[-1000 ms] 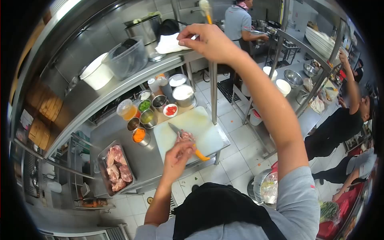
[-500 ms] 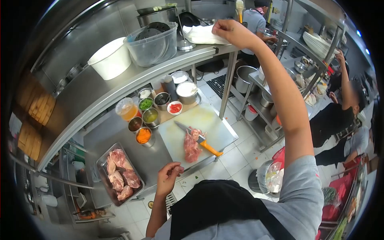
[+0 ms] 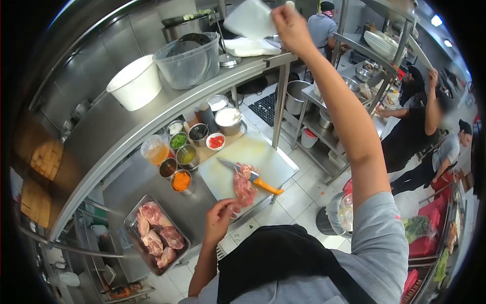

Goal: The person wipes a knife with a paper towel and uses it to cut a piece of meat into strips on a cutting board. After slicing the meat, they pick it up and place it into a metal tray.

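My right hand [image 3: 293,26] is raised over the upper shelf, its fingers closed on a white sheet [image 3: 249,20] that hangs above a stack of white sheets [image 3: 251,47]. Near the front edge of the cutting board [image 3: 223,177], my left hand [image 3: 220,215] has its fingers curled close together beside the raw meat; whether it holds anything is too small to tell. The raw meat [image 3: 244,188] lies on the board, and a knife with an orange handle [image 3: 267,186] rests across its upper part.
A metal tray [image 3: 185,249] of raw meat pieces stands left of the board. Behind are cups of green herbs [image 3: 178,140] and orange paste [image 3: 181,180]. A white tub [image 3: 134,83] and clear bin [image 3: 187,63] occupy the shelf. Co-workers [image 3: 411,131] stand at the right.
My right hand has lifted a white sheet off the stack. My left hand has moved slightly up and right, closer to the meat. A co-worker at the right now shows more fully.
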The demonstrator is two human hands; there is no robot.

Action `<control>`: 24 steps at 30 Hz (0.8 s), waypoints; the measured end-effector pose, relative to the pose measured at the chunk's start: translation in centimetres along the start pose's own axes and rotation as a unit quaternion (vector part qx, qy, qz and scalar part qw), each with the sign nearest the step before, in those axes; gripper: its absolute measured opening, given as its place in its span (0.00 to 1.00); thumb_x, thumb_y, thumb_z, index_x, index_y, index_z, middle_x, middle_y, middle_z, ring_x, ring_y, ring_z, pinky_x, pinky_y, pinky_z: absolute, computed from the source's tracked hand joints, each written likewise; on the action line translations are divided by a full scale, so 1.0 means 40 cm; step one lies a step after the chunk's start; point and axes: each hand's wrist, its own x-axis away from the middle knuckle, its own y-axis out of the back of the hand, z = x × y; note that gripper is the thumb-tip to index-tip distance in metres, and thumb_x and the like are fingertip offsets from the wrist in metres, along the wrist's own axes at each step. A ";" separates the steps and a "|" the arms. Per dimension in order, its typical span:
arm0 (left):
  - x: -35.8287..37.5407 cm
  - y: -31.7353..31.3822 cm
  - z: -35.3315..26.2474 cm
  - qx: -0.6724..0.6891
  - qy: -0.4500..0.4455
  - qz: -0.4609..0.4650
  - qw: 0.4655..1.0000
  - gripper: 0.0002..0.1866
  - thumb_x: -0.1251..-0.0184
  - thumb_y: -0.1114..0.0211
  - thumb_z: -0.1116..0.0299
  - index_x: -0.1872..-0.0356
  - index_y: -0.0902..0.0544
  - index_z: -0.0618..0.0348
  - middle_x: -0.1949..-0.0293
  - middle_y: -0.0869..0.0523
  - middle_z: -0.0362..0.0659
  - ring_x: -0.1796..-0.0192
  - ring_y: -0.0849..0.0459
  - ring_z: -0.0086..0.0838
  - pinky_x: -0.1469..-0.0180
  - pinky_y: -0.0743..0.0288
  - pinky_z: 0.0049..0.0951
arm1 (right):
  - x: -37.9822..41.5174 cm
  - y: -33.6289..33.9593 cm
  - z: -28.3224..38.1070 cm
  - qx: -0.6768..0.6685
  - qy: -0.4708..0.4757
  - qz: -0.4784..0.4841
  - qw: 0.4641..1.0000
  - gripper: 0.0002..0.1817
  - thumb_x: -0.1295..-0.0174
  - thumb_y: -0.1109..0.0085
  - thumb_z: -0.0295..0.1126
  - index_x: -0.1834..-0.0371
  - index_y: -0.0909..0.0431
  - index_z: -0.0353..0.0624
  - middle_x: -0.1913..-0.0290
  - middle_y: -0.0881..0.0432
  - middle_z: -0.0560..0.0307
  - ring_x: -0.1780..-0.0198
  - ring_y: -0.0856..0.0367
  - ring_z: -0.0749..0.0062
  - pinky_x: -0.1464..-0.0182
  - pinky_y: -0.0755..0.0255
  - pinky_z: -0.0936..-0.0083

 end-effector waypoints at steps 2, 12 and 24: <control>-0.008 0.000 -0.020 0.033 -0.026 -0.021 0.999 0.14 0.19 0.44 0.69 0.44 0.19 0.69 0.57 0.11 0.48 0.57 0.12 0.29 0.54 0.18 0.28 | 0.035 0.040 0.113 -0.001 0.066 -0.109 0.992 0.12 0.24 0.47 0.36 0.51 0.23 0.38 0.63 0.19 0.53 0.61 0.21 0.70 0.56 0.27 0.72; 0.001 -0.079 -0.040 0.373 0.012 -0.028 0.927 0.27 0.22 0.40 0.55 0.34 0.27 0.67 0.39 0.19 0.53 0.38 0.19 0.41 0.36 0.24 0.46 | 0.901 -0.074 0.343 -0.236 -0.006 0.354 0.905 0.07 0.43 0.35 0.22 0.64 0.25 0.37 0.51 0.18 0.45 0.46 0.20 0.46 0.43 0.25 0.57; 0.066 0.039 0.182 0.349 0.238 -0.194 0.885 0.19 0.24 0.43 0.74 0.36 0.29 0.70 0.41 0.19 0.53 0.40 0.16 0.42 0.37 0.22 0.43 | 1.209 -0.203 -0.091 0.112 -0.181 0.394 0.894 0.19 0.44 0.28 0.37 0.52 0.19 0.42 0.54 0.17 0.46 0.50 0.18 0.50 0.49 0.22 0.55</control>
